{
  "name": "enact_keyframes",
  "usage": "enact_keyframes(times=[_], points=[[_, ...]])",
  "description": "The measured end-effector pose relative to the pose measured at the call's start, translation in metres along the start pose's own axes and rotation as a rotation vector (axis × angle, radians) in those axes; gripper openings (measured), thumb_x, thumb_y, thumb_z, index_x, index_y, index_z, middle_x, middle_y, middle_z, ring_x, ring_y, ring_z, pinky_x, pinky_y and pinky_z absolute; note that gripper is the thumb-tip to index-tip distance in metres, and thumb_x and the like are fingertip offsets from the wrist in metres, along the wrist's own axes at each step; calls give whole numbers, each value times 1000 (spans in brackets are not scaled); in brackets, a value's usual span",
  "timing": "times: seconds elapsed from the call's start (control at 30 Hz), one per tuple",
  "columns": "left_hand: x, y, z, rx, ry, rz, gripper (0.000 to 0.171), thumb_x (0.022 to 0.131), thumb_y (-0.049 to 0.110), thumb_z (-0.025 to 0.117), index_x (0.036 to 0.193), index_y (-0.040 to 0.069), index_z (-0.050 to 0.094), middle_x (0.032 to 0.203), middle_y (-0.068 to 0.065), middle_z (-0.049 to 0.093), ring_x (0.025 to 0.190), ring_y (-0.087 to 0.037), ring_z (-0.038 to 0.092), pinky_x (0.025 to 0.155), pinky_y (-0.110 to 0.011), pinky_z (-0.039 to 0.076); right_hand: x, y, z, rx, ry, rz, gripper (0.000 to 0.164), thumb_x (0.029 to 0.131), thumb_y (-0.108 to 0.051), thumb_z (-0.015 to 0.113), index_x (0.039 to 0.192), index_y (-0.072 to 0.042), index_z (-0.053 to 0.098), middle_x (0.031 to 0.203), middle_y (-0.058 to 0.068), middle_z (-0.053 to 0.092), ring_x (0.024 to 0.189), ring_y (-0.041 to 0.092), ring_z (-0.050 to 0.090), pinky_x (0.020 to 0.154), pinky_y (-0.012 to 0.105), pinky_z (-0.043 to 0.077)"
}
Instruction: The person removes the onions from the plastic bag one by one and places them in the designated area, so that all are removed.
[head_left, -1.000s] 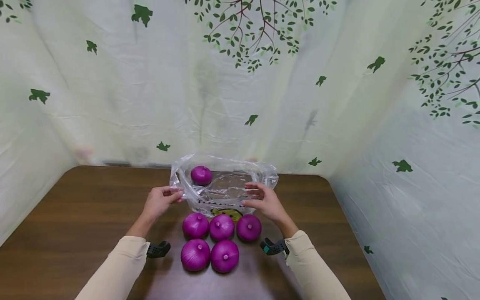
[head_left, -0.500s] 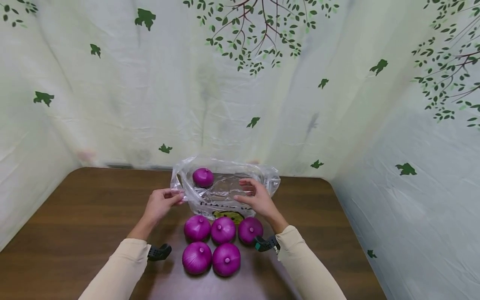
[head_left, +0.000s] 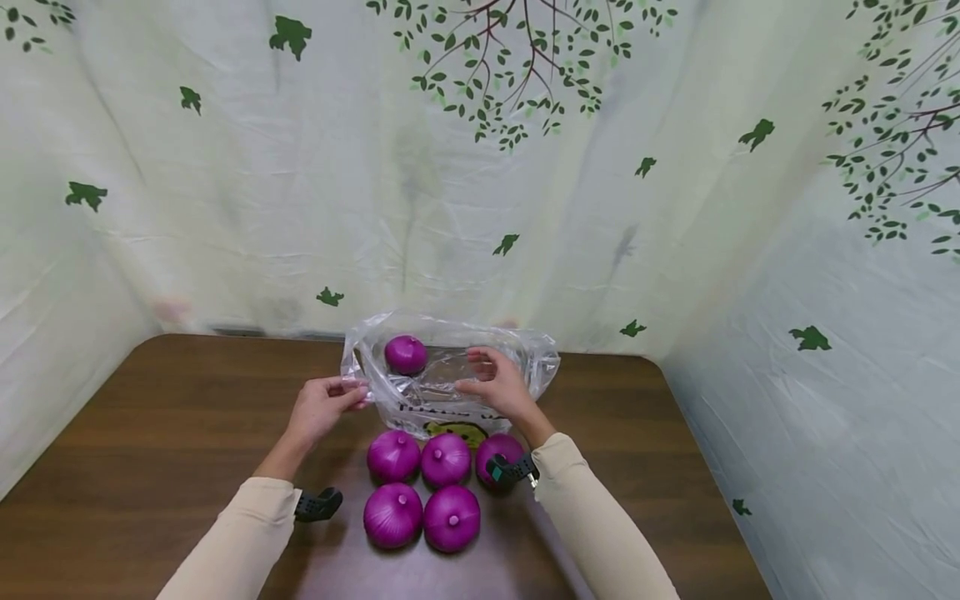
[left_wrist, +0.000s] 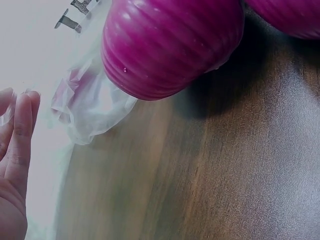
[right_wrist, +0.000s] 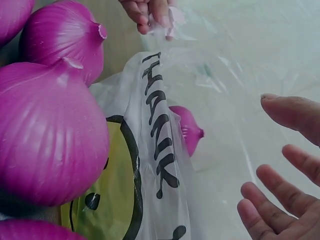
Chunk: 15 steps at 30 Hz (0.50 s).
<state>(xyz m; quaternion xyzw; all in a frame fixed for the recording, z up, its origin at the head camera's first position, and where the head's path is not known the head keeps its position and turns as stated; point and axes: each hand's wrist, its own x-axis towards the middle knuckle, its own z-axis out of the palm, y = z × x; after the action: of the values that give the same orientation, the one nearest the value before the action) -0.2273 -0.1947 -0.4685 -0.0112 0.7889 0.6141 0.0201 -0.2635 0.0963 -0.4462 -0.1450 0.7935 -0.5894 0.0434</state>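
Note:
A clear plastic bag point(head_left: 450, 408) with black lettering and a yellow print lies spread at the back of the table, its mouth wide. One purple onion point(head_left: 406, 355) is inside it at the left. My left hand point(head_left: 318, 412) pinches the bag's left edge between thumb and fingers. Over the bag's mouth hovers my right hand point(head_left: 504, 390), fingers spread and holding nothing, as the right wrist view confirms. Several more purple onions point(head_left: 446, 458) stand in two rows in front of the bag; the rightmost onion point(head_left: 495, 450) is partly hidden by the right wrist strap.
The brown wooden table point(head_left: 225, 400) reaches back to a pale curtain point(head_left: 420, 208) printed with green leaves. Each wrist wears a black strap; the left strap point(head_left: 318, 504) sits beside the near row of onions.
My right hand has moved left and slightly farther back over the bag, its fingers still apart. My left hand keeps its pinch on the bag's edge, and the onions stay in place.

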Motion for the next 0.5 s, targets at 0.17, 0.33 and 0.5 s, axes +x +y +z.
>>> enact_keyframes(times=[0.17,0.33,0.5], points=[[-2,1,-5,9,0,-2,35,93,8,63,118,-16,59,100,-18,71,74,-4,67,76,-23,57,12,0,10,38,-25,39,57,79,-7,78,130,0,53,128,17,57,118,38,52,97,43,48],[-1,-1,-5,-16,3,-2,34,93,8,64,117,-16,59,98,-17,71,75,-4,67,77,-26,57,23,5,16,54,-36,41,56,79,-6,78,130,1,54,128,20,56,122,44,49,98,42,48],[1,-4,-3,-48,-8,-1,35,93,9,65,117,-16,60,97,-14,71,77,-8,68,79,-28,57,32,10,20,62,-23,58,57,79,-4,78,129,3,53,128,22,56,123,44,48,100,45,46]])
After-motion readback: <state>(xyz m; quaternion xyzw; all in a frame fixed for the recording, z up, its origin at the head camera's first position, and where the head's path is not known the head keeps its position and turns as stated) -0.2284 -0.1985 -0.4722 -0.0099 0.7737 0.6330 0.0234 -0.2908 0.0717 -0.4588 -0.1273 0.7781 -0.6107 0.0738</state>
